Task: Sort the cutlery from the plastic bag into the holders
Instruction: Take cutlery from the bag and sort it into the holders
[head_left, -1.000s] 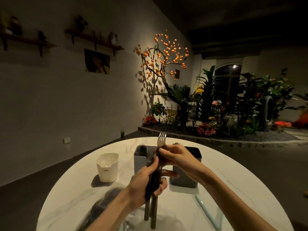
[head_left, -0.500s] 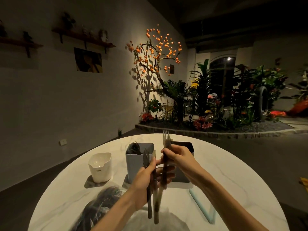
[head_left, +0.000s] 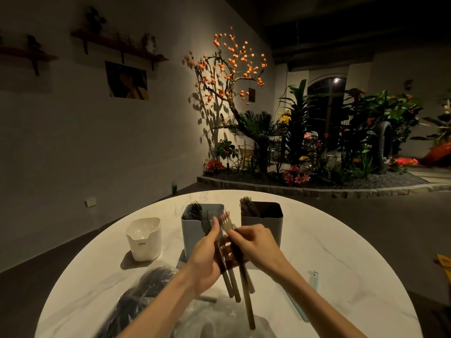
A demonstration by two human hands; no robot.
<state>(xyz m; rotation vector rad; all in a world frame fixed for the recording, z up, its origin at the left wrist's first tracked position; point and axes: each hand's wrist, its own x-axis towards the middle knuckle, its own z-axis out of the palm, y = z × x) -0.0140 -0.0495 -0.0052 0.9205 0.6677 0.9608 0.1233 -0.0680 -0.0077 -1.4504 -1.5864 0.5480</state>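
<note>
Several forks point(head_left: 225, 259) gripped in left hand point(head_left: 207, 258); right hand point(head_left: 256, 245) fingers pinching one.

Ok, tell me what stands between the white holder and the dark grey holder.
Head view: the light blue-grey holder with dark forks inside stands between the white holder and dark grey holder.

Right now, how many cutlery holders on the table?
3. A white plastic holder at left, a light blue-grey square holder in the middle behind the left hand, and a dark grey square holder at right. None seems hidden.
</note>
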